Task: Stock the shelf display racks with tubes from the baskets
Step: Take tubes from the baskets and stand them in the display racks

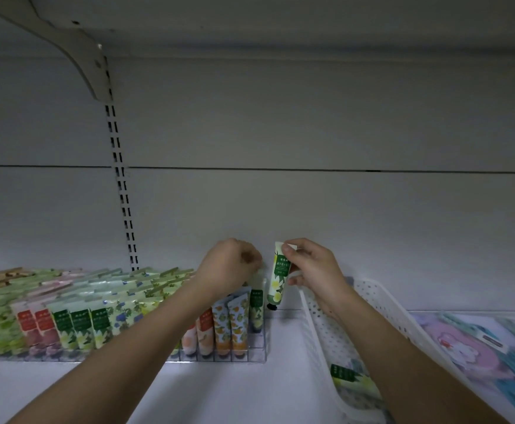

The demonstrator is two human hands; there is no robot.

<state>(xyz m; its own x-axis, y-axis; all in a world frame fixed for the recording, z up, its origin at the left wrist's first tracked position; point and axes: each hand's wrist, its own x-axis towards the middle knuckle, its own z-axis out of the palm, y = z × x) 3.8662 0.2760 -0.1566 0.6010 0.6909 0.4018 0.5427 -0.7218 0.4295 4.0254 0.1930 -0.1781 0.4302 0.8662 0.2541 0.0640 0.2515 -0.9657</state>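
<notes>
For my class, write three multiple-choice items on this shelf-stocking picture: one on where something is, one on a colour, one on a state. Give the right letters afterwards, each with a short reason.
1. Where is the white perforated basket?
A. To the right of the clear display rack
B. On the shelf above
C. To the left of the rack

2. What colour is the label panel on the tube held by the right hand?
A. Red
B. Dark green
C. Blue

3. What is the state of that tube?
A. Lying flat in the basket
B. Seated in a rack slot
C. Held in the air, cap end down

Answers:
1 A: the basket sits on the shelf on the rack's right.
2 B: a dark green panel shows above yellow flowers.
3 C: the right hand grips it above the shelf, black cap lowest, while the left hand is at a tube in the rack's end slot.
</notes>
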